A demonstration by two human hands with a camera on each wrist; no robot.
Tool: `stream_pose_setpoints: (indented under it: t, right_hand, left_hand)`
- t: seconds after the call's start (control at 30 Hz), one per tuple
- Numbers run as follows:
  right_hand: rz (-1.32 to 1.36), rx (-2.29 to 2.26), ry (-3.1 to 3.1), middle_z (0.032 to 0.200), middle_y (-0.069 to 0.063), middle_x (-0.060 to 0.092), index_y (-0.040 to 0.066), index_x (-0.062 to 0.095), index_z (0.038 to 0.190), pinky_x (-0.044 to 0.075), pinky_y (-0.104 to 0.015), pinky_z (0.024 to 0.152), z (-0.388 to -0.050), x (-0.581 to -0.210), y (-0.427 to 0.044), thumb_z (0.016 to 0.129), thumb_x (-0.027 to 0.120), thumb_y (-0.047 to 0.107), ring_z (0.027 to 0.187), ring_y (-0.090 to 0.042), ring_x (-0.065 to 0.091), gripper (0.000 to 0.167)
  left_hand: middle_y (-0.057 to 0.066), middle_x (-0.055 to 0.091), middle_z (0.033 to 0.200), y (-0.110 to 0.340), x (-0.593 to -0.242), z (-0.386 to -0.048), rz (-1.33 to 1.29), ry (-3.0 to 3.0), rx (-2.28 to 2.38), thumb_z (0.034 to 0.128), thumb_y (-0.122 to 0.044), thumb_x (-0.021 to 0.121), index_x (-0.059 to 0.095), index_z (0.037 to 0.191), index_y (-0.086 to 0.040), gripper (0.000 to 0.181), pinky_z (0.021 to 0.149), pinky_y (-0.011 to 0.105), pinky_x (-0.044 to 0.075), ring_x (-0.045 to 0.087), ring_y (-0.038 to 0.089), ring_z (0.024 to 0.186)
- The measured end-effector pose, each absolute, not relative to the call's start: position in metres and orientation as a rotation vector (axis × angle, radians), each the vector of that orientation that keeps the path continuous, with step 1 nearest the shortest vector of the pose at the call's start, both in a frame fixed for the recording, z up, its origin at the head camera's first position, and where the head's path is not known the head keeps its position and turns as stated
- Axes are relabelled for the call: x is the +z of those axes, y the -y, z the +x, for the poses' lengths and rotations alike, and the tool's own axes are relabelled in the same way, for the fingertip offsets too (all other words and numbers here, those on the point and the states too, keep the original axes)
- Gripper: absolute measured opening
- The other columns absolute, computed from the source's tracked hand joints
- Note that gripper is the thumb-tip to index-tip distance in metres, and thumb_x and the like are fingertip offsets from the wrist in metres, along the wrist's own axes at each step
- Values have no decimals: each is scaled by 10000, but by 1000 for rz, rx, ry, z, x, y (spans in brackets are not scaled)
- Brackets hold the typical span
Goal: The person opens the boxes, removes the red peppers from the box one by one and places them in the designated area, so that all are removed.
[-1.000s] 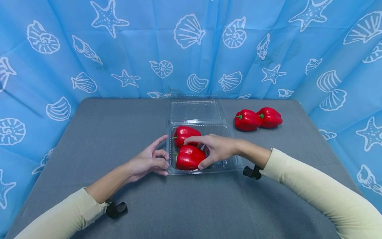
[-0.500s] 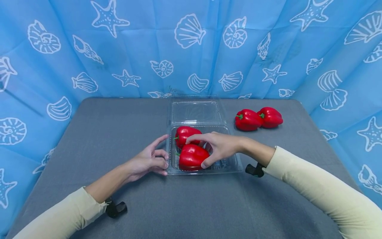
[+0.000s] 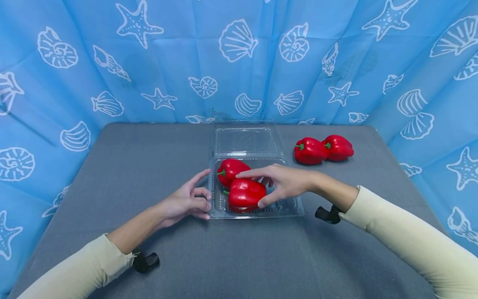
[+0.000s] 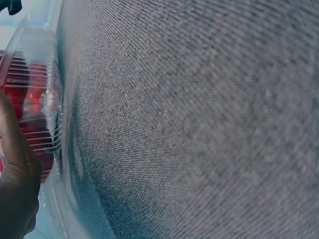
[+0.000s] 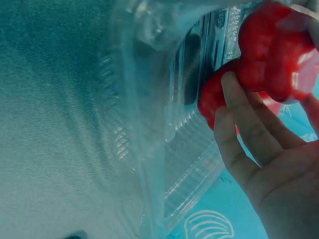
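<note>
A clear plastic clamshell container lies open on the table, its lid folded back. Between thumb and fingers, my right hand grips a red bell pepper over the container's front half. This pepper appears tilted in the right wrist view. Behind it in the container rests a second red bell pepper, partly covered by the right fingers. My left hand touches the container's left side with loosely bent fingers. Seen from the left wrist, that hand is against the ribbed wall.
Two more red bell peppers, a nearer one and a farther one, lie side by side at the back right. Grey cloth covers the table. A blue shell-patterned curtain hangs behind it.
The right hand has shifted right along with the gripped bell pepper, which now sits farther from the container's left wall. The left hand has stayed put.
</note>
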State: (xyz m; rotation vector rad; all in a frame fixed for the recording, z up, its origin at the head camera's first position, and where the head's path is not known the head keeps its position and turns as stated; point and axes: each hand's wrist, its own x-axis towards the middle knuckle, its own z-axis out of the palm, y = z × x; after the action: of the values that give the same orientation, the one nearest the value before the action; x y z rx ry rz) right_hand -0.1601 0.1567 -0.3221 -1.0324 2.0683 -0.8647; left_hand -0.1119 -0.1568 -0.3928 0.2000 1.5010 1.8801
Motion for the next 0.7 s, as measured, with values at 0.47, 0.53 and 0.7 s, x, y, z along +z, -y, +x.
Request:
stream_pose_setpoints:
  t: [0.47,0.53,0.7]
  right_hand:
    - [-1006,-920,-2125,1363,6,532,232,405,1504,550,-452,878,-152,-327,-183,815,769,320,1148,-216,548,783]
    - [-996,-933,-2124,1366,-1,530,226,410,1500,554,-449,879,-151,-326,-188,812,773,312,1161,-223,543,783]
    - [-989,-967,-2135,1385,-8,517,207,423,1493,561,-450,882,-149,-322,-201,796,791,287,1208,-245,514,792]
  left_hand:
    - [67,555,991,155,-393,-111,175,-1520,1880,821,93,637,90,1599,-288,1024,784,449,601,641,207,803]
    - [65,556,995,155,-392,-111,171,-1518,1875,823,88,638,89,1599,-290,1023,788,449,600,642,206,805]
    - [63,555,1001,155,-391,-112,167,-1512,1867,830,80,634,78,1600,-288,1018,792,444,599,644,205,816]
